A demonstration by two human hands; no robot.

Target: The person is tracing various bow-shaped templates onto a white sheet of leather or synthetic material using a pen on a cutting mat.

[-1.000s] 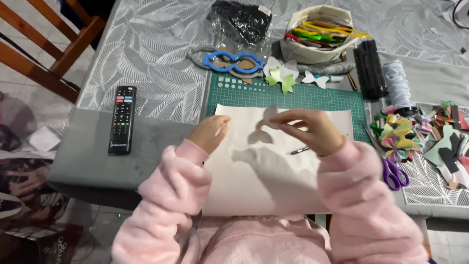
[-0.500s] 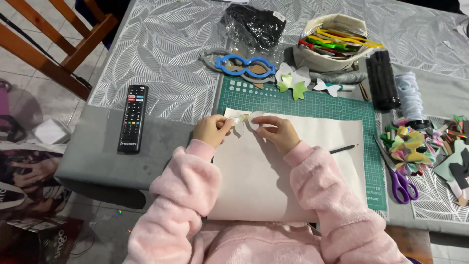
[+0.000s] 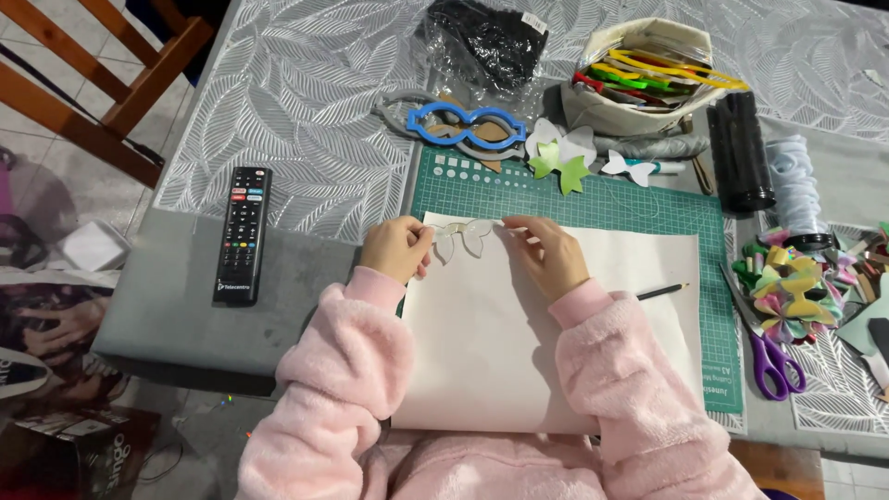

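We record both hands at the upper edge of a large white sheet (image 3: pixel 546 343), which lies on a green cutting mat (image 3: pixel 593 199) on the tabletop (image 3: pixel 306 102). Taking the mat as our landmark, a clear bow-shaped template (image 3: pixel 461 237) rests on the sheet near the mat's upper left part.

The left hand (image 3: pixel 398 248) sits at the template's left end, fingers curled in and pressing or pinching that end. The right hand (image 3: pixel 548 252) sits at its right end, fingertips drawn together on the edge. Whether the template is lifted or held flat we cannot tell, as it is transparent and small in this view.

A pencil (image 3: pixel 661 293) lies on the sheet, over the mat's right half and apart from the right hand. Above the mat's top edge lie a blue bow-shaped stencil (image 3: pixel 460 126) and white and green paper cut-outs (image 3: pixel 560 153). Further above stands a fabric pouch of coloured tools (image 3: pixel 639 79). Right of the mat are purple-handled scissors (image 3: pixel 776 356) and a heap of coloured bows (image 3: pixel 796 282). Left of the mat, well apart, lies a black remote control (image 3: pixel 242 232).
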